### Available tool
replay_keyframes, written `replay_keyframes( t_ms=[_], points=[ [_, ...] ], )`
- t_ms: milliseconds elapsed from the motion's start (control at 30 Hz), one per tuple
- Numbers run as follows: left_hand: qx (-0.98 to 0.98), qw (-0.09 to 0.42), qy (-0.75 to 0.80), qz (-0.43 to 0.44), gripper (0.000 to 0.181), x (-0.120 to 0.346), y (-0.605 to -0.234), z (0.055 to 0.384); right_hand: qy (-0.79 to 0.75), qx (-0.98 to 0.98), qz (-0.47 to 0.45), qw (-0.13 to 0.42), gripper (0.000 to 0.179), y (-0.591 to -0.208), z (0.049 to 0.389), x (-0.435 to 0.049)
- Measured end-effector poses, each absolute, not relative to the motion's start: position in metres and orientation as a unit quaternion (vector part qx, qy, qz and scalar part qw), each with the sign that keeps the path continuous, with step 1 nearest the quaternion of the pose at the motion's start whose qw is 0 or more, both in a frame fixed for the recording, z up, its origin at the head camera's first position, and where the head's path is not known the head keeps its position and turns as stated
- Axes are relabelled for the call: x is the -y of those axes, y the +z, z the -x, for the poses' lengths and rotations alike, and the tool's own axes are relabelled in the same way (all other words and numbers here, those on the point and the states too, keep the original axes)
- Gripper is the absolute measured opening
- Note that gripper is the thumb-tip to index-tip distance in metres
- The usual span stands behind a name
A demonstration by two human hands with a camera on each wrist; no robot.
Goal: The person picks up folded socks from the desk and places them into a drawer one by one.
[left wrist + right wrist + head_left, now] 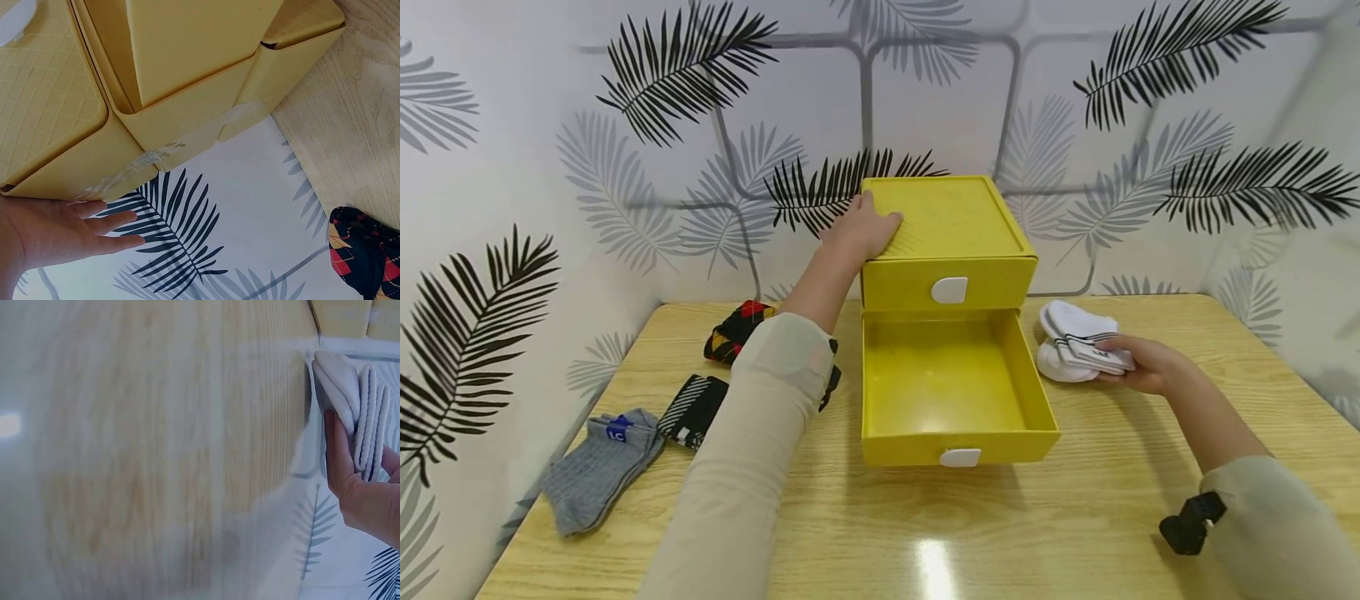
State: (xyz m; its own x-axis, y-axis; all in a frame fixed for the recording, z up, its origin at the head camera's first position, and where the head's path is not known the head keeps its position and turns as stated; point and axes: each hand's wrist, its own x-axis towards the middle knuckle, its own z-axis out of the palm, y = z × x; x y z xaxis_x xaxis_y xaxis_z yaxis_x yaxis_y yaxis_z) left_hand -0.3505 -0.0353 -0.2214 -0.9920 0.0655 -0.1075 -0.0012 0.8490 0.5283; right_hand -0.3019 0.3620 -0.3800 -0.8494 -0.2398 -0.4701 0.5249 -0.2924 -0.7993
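A yellow drawer unit point(943, 218) stands against the wall, with one drawer point(901, 450) pulled out below a closed one; its floor is bare. My left hand point(859, 230) rests at the top left edge of the unit, and in the left wrist view its fingers point(115, 242) extend straight along the wall of the unit. To the right of the drawer, my right hand point(1146, 364) pinches a folded pair of white socks point(1078, 325) with dark stripes at the cuff. In the right wrist view, the folded white socks point(340, 378) sit between thumb and fingers.
On the left side of the wooden table point(925, 525) lie grey socks point(602, 467), black-and-white patterned socks point(694, 408) and red, yellow and black argyle socks point(737, 329). A leaf-patterned wall covering point(940, 100) runs close behind the unit.
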Motion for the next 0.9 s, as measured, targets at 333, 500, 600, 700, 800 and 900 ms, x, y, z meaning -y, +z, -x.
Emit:
replay_keyframes(
  t_ms=[333, 500, 600, 700, 800, 900],
  points=[
    [-0.961, 0.056, 0.272, -0.019, 0.072, 0.034, -0.222, 0.35, -0.809, -0.523, -0.117, 0.242, 0.019, -0.35, 0.276, -0.362],
    [-0.961, 0.057, 0.271, -0.019, 0.072, 0.035, -0.222, 0.351, -0.808, -0.527, -0.087, 0.251, 0.022, -0.335, 0.261, -0.36],
    [-0.961, 0.057, 0.269, -0.018, 0.072, 0.035, -0.221, 0.351, -0.808, -0.525, -0.066, 0.258, 0.023, -0.327, 0.253, -0.359],
    [-0.962, 0.058, 0.267, -0.017, 0.072, 0.035, -0.221, 0.35, -0.813, -0.516, -0.04, 0.267, 0.025, -0.319, 0.246, -0.358],
    [-0.962, 0.057, 0.267, -0.017, 0.072, 0.035, -0.221, 0.35, -0.817, -0.5, -0.004, 0.287, 0.028, -0.312, 0.239, -0.356],
    [-0.962, 0.057, 0.267, -0.017, 0.072, 0.035, -0.22, 0.349, -0.815, -0.493, 0.029, 0.303, 0.031, -0.305, 0.232, -0.353]
  ],
)
